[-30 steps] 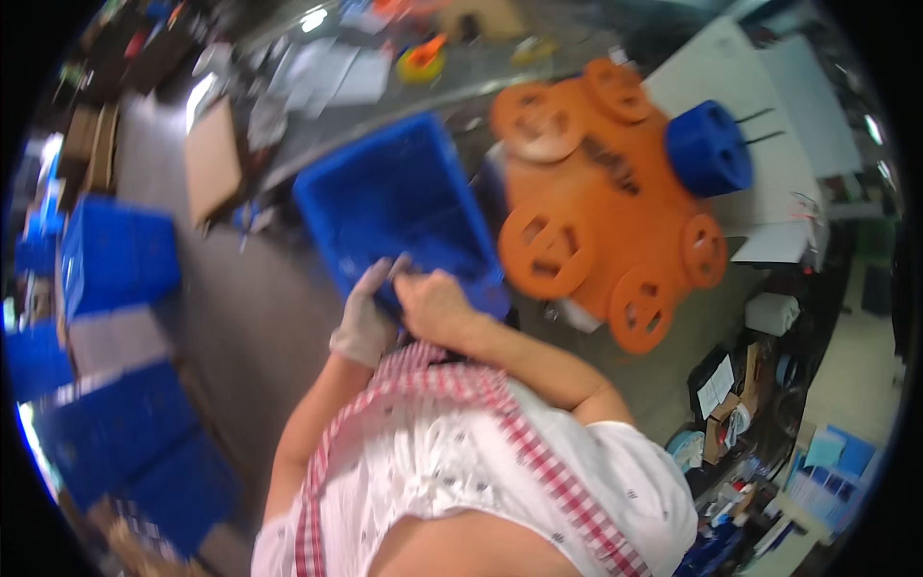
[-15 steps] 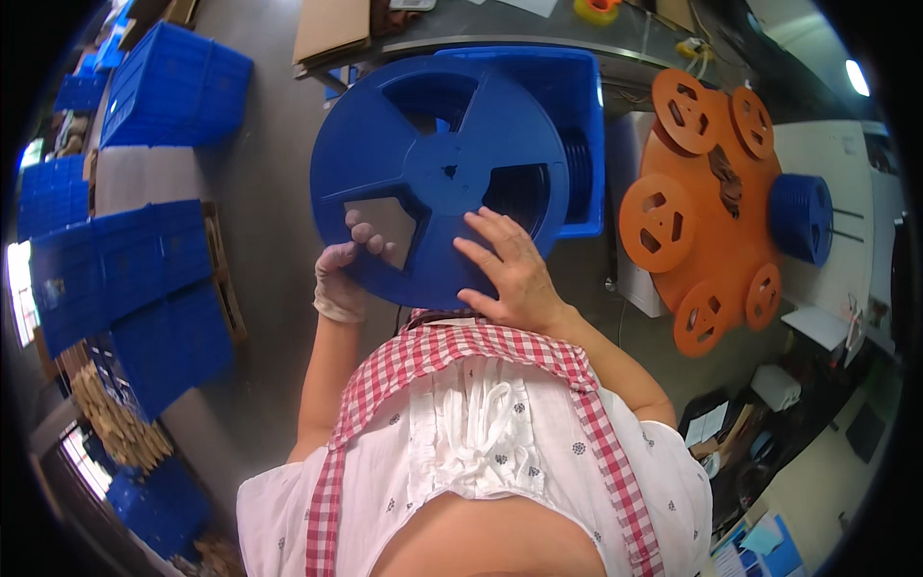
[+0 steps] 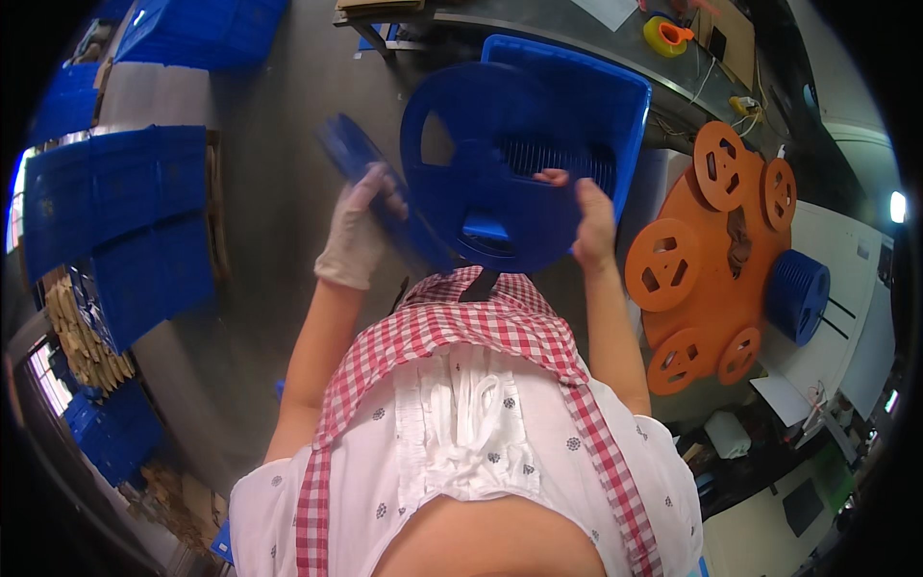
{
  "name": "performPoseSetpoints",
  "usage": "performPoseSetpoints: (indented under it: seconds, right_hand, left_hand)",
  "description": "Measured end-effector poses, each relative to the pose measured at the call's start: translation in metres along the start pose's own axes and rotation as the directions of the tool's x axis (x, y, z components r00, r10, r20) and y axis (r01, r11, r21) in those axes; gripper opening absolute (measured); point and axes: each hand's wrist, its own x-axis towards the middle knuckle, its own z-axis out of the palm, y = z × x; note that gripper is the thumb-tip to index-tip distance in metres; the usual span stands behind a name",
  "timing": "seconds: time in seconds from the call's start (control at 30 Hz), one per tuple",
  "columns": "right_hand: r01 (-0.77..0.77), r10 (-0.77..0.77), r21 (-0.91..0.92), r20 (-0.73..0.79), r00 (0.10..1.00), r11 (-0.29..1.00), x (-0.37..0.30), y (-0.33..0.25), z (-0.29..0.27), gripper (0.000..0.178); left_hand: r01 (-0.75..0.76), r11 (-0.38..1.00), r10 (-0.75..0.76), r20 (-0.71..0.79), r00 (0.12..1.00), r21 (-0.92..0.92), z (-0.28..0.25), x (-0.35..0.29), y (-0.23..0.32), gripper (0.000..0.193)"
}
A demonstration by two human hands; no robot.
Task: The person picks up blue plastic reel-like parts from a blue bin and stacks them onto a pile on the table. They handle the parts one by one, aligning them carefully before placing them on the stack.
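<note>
In front of my apron, my right hand point(image 3: 594, 226) is closed around the right side of a large round blue reel disc point(image 3: 524, 236) with cut-out windows; its fingertips show through one window. My left hand point(image 3: 356, 226), in a whitish glove, grips a second blue reel disc point(image 3: 348, 146), turned nearly edge-on and smeared by motion. The lower edges of the discs come close together; whether they touch I cannot tell. Directly beyond them stands a blue plastic bin point(image 3: 636, 91), with a row of ribbed blue edges point(image 3: 548, 154) showing inside it.
An orange round stand point(image 3: 697, 279) with several orange discs is on the right, beside a stack of blue discs point(image 3: 800, 293) on rods. A grey workbench point(image 3: 615, 43) with a yellow-orange tape roll point(image 3: 665, 37) runs along the back. Blue crates point(image 3: 115, 192) are stacked at left.
The disc in my left hand has swung out to the left, apart from the other one. My right hand has moved from the disc's face to its right side. The view has shifted.
</note>
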Motion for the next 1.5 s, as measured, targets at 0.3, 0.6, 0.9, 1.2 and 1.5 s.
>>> performPoseSetpoints:
  seconds: [0.3, 0.6, 0.9, 1.2, 1.5]
  right_hand:
    - [-0.064, 0.143, 0.365, -0.193, 0.971, 0.929, 0.034, 0.003, -0.102, 0.044]
    - [-0.209, 0.212, 0.072, -0.030, 0.977, 0.975, 0.056, -0.040, -0.041, 0.044]
    - [-0.045, 0.098, -0.215, 0.245, 0.965, 0.976, 0.017, -0.087, 0.049, 0.048]
    - [0.159, -0.104, -0.307, 0.188, 0.977, 0.938, -0.047, -0.075, 0.071, 0.047]
    - [0.099, -0.095, -0.090, 0.057, 0.994, 0.991, -0.071, -0.042, 0.070, 0.045]
  left_hand:
    - [0.020, 0.962, 0.055, -0.262, 0.964, 0.273, -0.068, -0.039, 0.000, 0.029]
    - [-0.104, 0.914, 0.256, -0.357, 0.899, 0.393, -0.010, -0.019, -0.028, 0.027]
    - [0.022, 0.998, -0.022, 0.000, 1.000, -0.056, 0.044, 0.054, -0.018, 0.068]
    - [0.294, 0.674, -0.400, 0.001, 0.917, -0.678, 0.061, 0.063, -0.036, 0.082]
    - [-0.250, 0.850, 0.175, 0.200, 0.964, 0.463, -0.008, 0.043, -0.019, 0.104]
